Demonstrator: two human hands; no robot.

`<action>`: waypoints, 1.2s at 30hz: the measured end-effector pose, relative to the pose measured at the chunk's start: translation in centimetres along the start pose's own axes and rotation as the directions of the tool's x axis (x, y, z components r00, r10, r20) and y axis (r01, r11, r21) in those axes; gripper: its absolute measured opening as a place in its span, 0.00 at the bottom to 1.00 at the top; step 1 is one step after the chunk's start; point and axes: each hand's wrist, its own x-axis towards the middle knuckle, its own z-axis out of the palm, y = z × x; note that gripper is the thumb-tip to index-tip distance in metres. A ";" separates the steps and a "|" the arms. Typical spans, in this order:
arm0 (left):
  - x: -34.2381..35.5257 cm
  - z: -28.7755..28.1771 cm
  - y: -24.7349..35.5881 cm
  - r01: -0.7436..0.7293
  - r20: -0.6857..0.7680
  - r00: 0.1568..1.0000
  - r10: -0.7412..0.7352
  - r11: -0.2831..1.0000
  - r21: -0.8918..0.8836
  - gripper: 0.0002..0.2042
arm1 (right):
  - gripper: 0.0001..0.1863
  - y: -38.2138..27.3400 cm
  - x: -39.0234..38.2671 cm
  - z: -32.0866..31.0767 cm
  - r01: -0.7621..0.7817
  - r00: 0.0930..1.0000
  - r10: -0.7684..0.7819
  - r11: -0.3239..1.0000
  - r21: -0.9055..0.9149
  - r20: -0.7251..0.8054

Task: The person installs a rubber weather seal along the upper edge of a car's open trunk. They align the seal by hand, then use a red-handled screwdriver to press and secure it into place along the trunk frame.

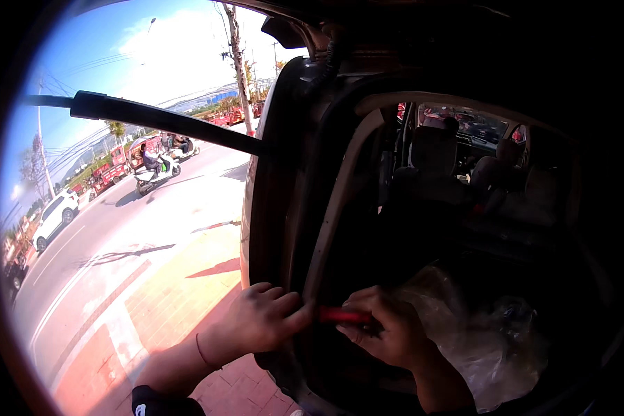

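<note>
At the lower left rim of a car's open rear, my left hand (263, 320) is closed, its fingers curled and its thumb side close to the left end of a short red bar-like thing (341, 315). What those fingers grip, if anything, is hidden. My right hand (390, 326) is closed round the right end of the red thing, with thumb and fingers pinching it. The two hands are nearly level, one on each side of a pale curved trim strip (331, 225) that runs down the opening. A thin dark band circles my left wrist.
Crumpled clear plastic sheeting (489, 340) lies in the dark cargo space, beyond it the car seats (433, 152). A black strut (166, 123) crosses the upper left. Outside are brick paving (218, 270), a road with a white scooter (152, 179) and rider, and a white car (55, 216).
</note>
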 end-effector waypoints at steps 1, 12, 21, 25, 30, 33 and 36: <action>1.1 -1.6 -0.3 -0.073 0.108 0.992 0.070 0.997 0.030 0.13 | 0.25 0.3 -0.1 -1.2 0.004 0.997 0.004 0.994 -0.105 0.082; 18.5 -12.5 -20.4 0.095 -0.101 0.993 -0.056 0.893 0.440 0.16 | 0.13 -1.3 17.7 -6.7 0.033 0.842 -0.431 0.641 -0.767 -0.324; 28.4 -10.8 -26.8 -0.487 0.427 0.868 0.254 0.603 0.632 0.18 | 0.10 0.6 21.3 -5.9 -0.095 0.888 -0.374 0.420 -0.903 -0.267; 30.2 -9.2 -31.8 -0.775 0.655 0.618 0.435 0.196 0.601 0.14 | 0.10 1.0 22.1 -4.2 -0.085 0.867 -0.398 0.472 -0.877 -0.299; 28.5 -7.8 -33.4 -0.594 0.551 0.804 0.224 0.254 0.763 0.16 | 0.12 1.9 23.1 -4.3 0.066 0.856 -0.466 0.528 -0.847 -0.224; 28.5 -8.8 -27.8 -0.431 0.463 0.872 0.159 0.696 0.575 0.17 | 0.15 0.1 23.0 -8.2 -0.123 0.965 -0.067 0.740 -0.661 -0.255; 26.3 -9.7 -23.7 -0.124 0.321 0.942 -0.093 0.795 0.594 0.17 | 0.17 0.9 23.1 -9.2 -0.058 0.947 -0.167 0.752 -0.657 -0.274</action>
